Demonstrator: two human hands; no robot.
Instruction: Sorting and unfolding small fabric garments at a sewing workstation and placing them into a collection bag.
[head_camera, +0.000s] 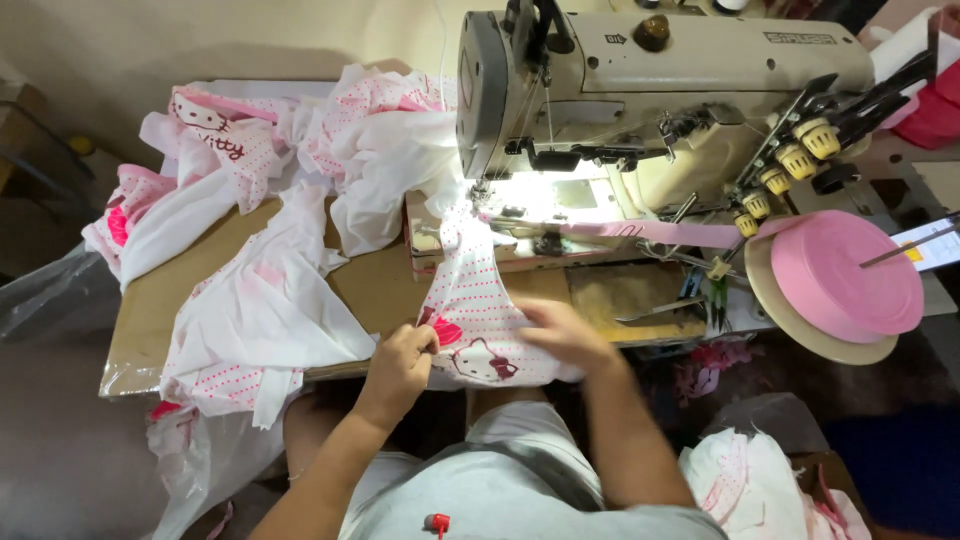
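The dotted white garment (478, 300) lay lengthwise from the needle toward the person; left hand (400, 362) pinched its near edge, right hand (565, 333) lay flat on it (fingers together).

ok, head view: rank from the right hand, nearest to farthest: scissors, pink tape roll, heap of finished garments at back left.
1. Scissors: just to the right of the right hand, on the table edge.
2. Pink tape roll: farther right, on its disc beside the sewing machine.
3. Garment heap: far back left, across the table.
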